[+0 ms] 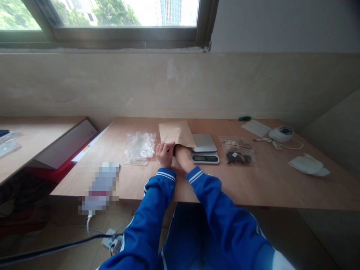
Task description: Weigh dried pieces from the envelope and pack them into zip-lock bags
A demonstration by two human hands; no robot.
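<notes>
A brown paper bag (176, 132) lies on the wooden table (261, 187), its mouth facing me. At the left side of that mouth, my left hand (165, 154) pinches the bag's edge. My right hand (182, 155) reaches inside the bag; its fingers are hidden by the paper, and only the wrist and lower part show. Just right of the bag, partly behind its right corner, stands a digital scale (205, 144) with a grey top and a dark display. Clear plastic bags (140, 148) lie to the left of my left hand.
Right of the scale lies a zip bag with dark items (239, 152). Farther right are a white dome camera (281, 133) with cables, a paper sheet (256, 128), a white cloth-like item (308, 165) and a green-handled tool (244, 118). A blurred object (101, 186) overlaps the front left edge.
</notes>
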